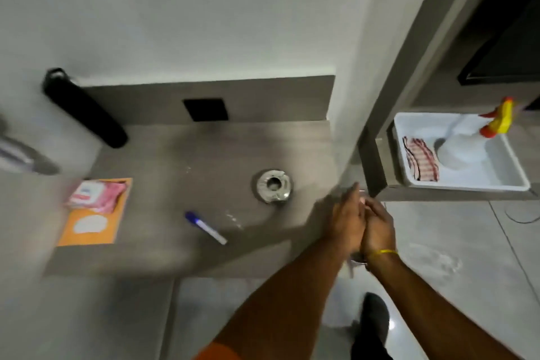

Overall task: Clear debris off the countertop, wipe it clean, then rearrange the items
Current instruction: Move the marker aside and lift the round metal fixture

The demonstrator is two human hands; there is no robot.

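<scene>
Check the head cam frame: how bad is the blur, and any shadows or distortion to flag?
Head view: motion blur throughout, worst at the left edge, where the pink wipes pack smears; the blue marker stays readable. Wide-angle bending curves the wall edges. The hands, pressed together, cast a soft shadow across the countertop. No harsh glare, only a floor reflection at the bottom.

A home interior, probably a room's built-in nook: a grey worktop against a plain white wall, a black wall socket, glossy floor tiles, and a white tub (cleaning cloth and spray bottle inside) alongside.
</scene>
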